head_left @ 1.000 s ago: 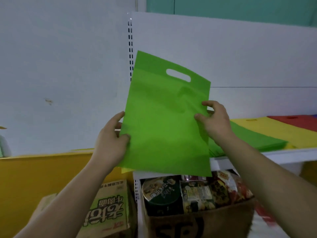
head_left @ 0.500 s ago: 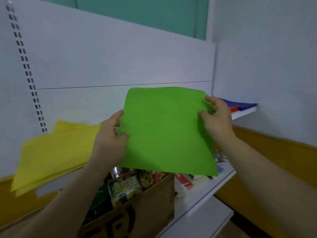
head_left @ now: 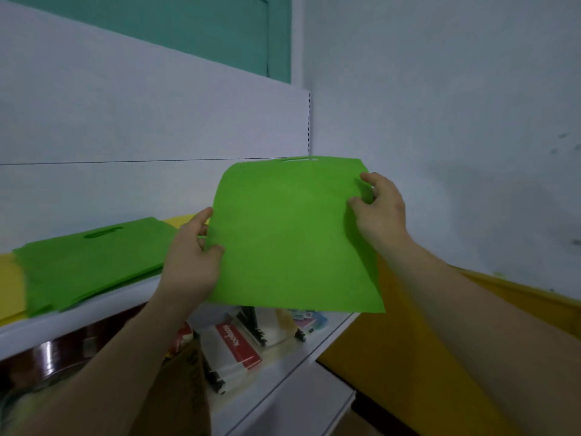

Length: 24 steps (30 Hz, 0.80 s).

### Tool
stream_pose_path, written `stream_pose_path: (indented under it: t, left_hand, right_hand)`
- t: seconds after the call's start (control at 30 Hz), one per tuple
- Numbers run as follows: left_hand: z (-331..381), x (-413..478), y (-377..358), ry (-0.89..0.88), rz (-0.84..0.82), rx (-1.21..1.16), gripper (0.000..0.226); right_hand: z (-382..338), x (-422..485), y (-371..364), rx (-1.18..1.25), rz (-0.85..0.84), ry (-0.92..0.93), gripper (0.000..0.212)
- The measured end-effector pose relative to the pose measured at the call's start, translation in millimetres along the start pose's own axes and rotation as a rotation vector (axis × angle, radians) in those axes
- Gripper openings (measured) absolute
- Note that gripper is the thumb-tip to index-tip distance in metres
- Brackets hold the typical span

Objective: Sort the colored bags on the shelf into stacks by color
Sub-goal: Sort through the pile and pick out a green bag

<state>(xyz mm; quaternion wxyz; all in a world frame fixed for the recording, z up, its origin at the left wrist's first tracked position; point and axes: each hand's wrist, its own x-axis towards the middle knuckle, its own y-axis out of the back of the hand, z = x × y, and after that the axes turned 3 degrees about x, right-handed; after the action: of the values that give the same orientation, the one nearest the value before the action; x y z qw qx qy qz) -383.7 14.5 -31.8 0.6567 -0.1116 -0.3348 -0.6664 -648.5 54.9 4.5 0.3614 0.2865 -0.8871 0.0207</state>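
Grips: L hand (head_left: 191, 262) & R hand (head_left: 380, 209) each pinch green bag (head_left: 295, 237) by an edge.
Done: green stack (head_left: 91, 256) on shelf (head_left: 94, 308), 9 o'clock.
Left: add this bag; others unseen.

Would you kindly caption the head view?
A green bag held by left hand and right hand beside the shelved green stack.

Shelf (head_left: 94, 313): white, with white back panel (head_left: 125, 121).
Right of shelf: pale grey wall (head_left: 456, 89), yellow band (head_left: 377, 341) low.
Above shelf: teal panel (head_left: 188, 26).
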Motion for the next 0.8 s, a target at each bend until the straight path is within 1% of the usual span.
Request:
stream_pose_path:
  t: [0.13,0.33,0.5,0.7,0.8]
  left_hand:
    - [-13,21,1,0.007,0.039,0.066,0.058]
    - [-42,57,37,0.006,0.111,0.173,0.057]
    - [-61,78,79,0.119,0.234,0.344,0.059]
    - [-78,70,127,0.238,0.311,0.523,0.055]
    - [-80,66,139,0.303,0.331,0.566,0.054]
  right_hand:
    - [4,17,-25,0.049,-0.049,-0.076,0.053]
    - [-4,40,-100,0.041,-0.145,-0.010,0.056]
    - [-20,47,-182,0.070,-0.280,0.060,0.057]
    - [-49,43,-270,0.097,-0.463,0.158,0.056]
    - [-61,41,-305,0.124,-0.567,0.187,0.056]
